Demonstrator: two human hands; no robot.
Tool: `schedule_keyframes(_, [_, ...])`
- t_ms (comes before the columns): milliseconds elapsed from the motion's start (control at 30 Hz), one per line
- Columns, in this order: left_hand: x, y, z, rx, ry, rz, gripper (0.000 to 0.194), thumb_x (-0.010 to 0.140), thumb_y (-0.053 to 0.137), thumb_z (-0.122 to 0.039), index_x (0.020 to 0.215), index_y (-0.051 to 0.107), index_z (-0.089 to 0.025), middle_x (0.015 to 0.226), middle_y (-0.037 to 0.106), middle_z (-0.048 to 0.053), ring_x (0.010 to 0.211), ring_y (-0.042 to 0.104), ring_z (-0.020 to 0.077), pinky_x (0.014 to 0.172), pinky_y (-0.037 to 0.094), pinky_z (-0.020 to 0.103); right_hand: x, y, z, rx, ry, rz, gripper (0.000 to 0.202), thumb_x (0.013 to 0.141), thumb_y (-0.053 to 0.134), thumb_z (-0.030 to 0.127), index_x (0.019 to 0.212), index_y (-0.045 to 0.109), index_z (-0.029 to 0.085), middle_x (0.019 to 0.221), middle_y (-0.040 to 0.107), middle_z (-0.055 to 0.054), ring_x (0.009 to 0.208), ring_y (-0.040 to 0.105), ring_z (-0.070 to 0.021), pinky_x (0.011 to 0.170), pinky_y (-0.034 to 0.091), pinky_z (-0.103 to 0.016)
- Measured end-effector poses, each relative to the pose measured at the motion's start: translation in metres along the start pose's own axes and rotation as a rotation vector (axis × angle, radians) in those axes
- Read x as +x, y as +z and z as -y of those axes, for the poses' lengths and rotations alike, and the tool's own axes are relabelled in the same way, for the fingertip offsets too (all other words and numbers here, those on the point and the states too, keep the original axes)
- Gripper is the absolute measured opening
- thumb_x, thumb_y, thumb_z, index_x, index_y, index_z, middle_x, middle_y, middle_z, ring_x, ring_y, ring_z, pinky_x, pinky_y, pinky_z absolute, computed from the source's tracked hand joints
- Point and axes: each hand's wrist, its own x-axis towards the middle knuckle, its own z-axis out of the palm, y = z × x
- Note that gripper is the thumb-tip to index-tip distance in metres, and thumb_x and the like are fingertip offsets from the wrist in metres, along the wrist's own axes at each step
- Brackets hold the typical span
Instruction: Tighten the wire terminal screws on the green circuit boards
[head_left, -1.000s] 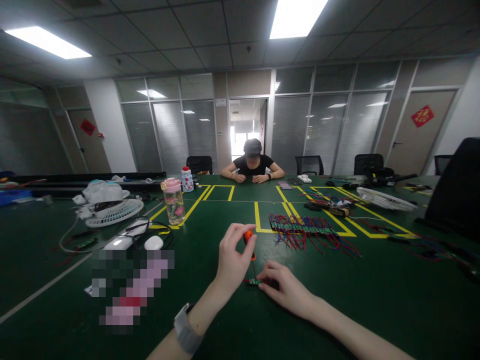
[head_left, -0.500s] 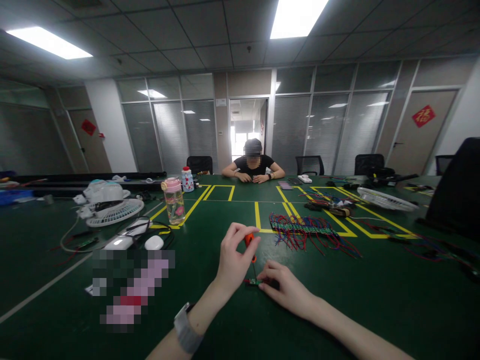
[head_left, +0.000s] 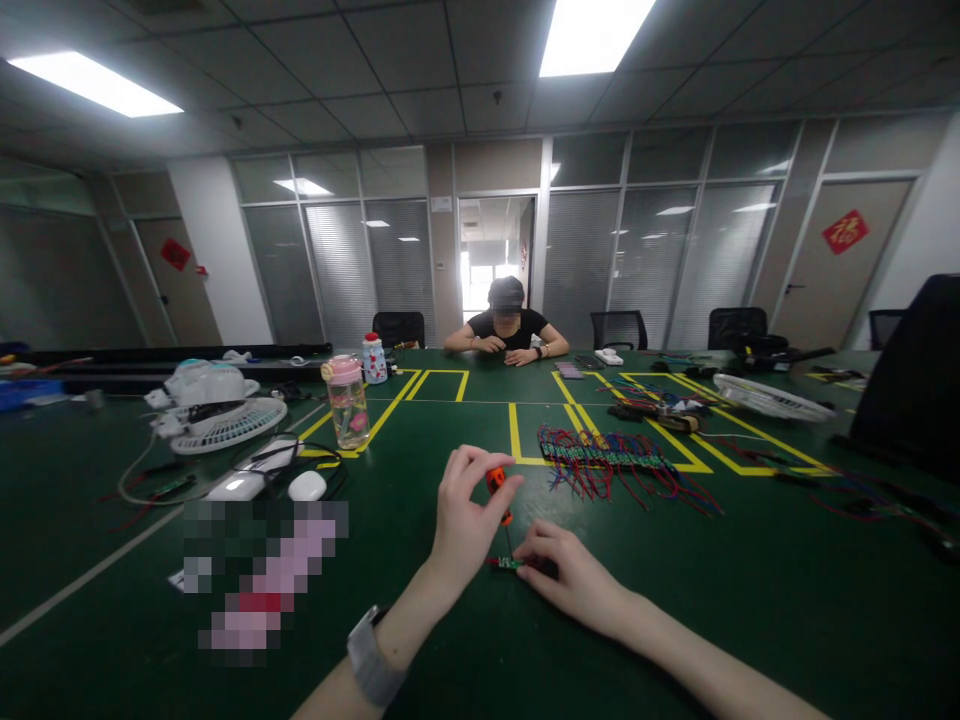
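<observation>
An orange and black screwdriver [head_left: 496, 482] stands nearly upright between the thumb and fingers of my left hand [head_left: 472, 510]. Its thin shaft points down onto a small green circuit board [head_left: 510, 564] lying on the green table [head_left: 465, 660]. My right hand [head_left: 561, 565] pinches the right end of this board, its fingertips hiding that end. Short red wires stick out at the board's left side.
A row of boards with red and blue wires [head_left: 607, 455] lies beyond my hands. On the left are a pink-lidded bottle [head_left: 349, 405], a white fan [head_left: 232, 425] and a power strip [head_left: 251, 475]. A person [head_left: 507, 325] sits opposite.
The screwdriver's handle shows slightly more between my left fingers, which have shifted a little. My right hand and the board stay in place. Across the table, the person's hands have moved apart.
</observation>
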Motion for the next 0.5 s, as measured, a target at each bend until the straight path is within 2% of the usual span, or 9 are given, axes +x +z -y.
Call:
schedule_keyframes(100, [-0.0009, -0.0004, 0.0001, -0.012, -0.036, 0.007, 0.022, 0.09, 0.055, -0.029, 0.105, 0.071, -0.024, 0.098, 0.056, 0.005, 0.091, 0.06, 0.0187, 0.083, 0.051, 0.033, 0.0013, 0.0, -0.0003, -0.007, -0.006, 0.004, 0.015, 0.082, 0.061, 0.005, 0.086, 0.07, 0.016, 0.086, 0.058, -0.004, 0.078, 0.057, -0.0167, 0.07, 0.045, -0.024])
schedule_keyframes(167, [-0.001, -0.0005, 0.0003, -0.068, -0.039, 0.027, 0.032, 0.096, 0.041, -0.024, 0.115, 0.067, -0.024, 0.111, 0.058, 0.007, 0.104, 0.059, 0.0186, 0.091, 0.048, 0.033, 0.0019, -0.0002, -0.0005, -0.002, -0.016, 0.003, 0.015, 0.082, 0.061, 0.005, 0.086, 0.07, 0.016, 0.086, 0.058, -0.003, 0.078, 0.057, -0.0167, 0.07, 0.045, -0.024])
schedule_keyframes(233, [-0.0006, -0.0003, 0.0006, -0.119, -0.039, 0.041, 0.034, 0.097, 0.038, -0.021, 0.12, 0.063, -0.022, 0.115, 0.061, 0.008, 0.109, 0.059, 0.0187, 0.093, 0.047, 0.033, 0.002, -0.0004, -0.0009, 0.005, -0.022, 0.002, 0.016, 0.082, 0.06, 0.004, 0.087, 0.07, 0.016, 0.087, 0.058, -0.004, 0.079, 0.057, -0.0167, 0.07, 0.045, -0.024])
schedule_keyframes(367, [0.0009, 0.0009, 0.0005, -0.125, -0.036, 0.041, 0.028, 0.095, 0.044, -0.021, 0.114, 0.065, -0.02, 0.1, 0.066, 0.006, 0.095, 0.063, 0.0181, 0.083, 0.05, 0.03, 0.0014, 0.0001, -0.0018, 0.004, -0.014, -0.002, 0.017, 0.082, 0.061, 0.003, 0.088, 0.071, 0.016, 0.087, 0.059, -0.004, 0.078, 0.057, -0.0168, 0.069, 0.045, -0.024])
schedule_keyframes(500, [0.0013, 0.0017, 0.0003, -0.037, 0.003, 0.014, 0.018, 0.089, 0.058, -0.024, 0.102, 0.07, -0.021, 0.089, 0.06, 0.003, 0.085, 0.061, 0.0167, 0.078, 0.049, 0.029, 0.0011, 0.0006, -0.0015, 0.006, -0.011, 0.0, 0.016, 0.082, 0.061, 0.004, 0.088, 0.071, 0.016, 0.087, 0.059, -0.004, 0.078, 0.057, -0.0167, 0.069, 0.045, -0.025])
